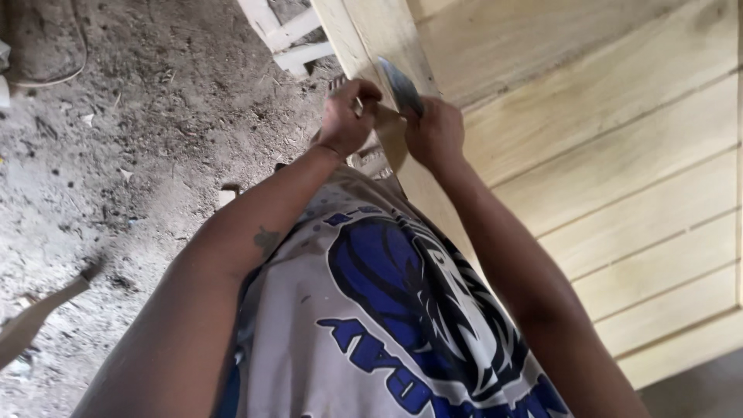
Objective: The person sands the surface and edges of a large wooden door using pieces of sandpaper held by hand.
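The head camera is looking straight down the person's chest, past a grey shirt with a large blue and white printed design (410, 310), toward both bare arms reaching forward. The left hand (346, 116) is curling into a loose fist, its fingers (364, 91) pressing together around something small that is too hidden to make out, right against the edge of a pale wooden panelled door with grooved horizontal boards (619, 178). The right hand (435, 133) is sitting just beside the left, fingers closing around the handle of a flat grey metal blade (400, 83), which is tilting up and away from the knuckles and lying against the door's upright frame piece (371, 35). The two hands are nearly touching each other at that edge. The panelled door is filling the right side of the view, slanting from top centre toward the lower right. On the left, a dusty grey dirt floor (139, 139) is showing, with a loose wooden offcut (42, 310) lying at the lower left and white wooden slats (286, 35) lying near the top.
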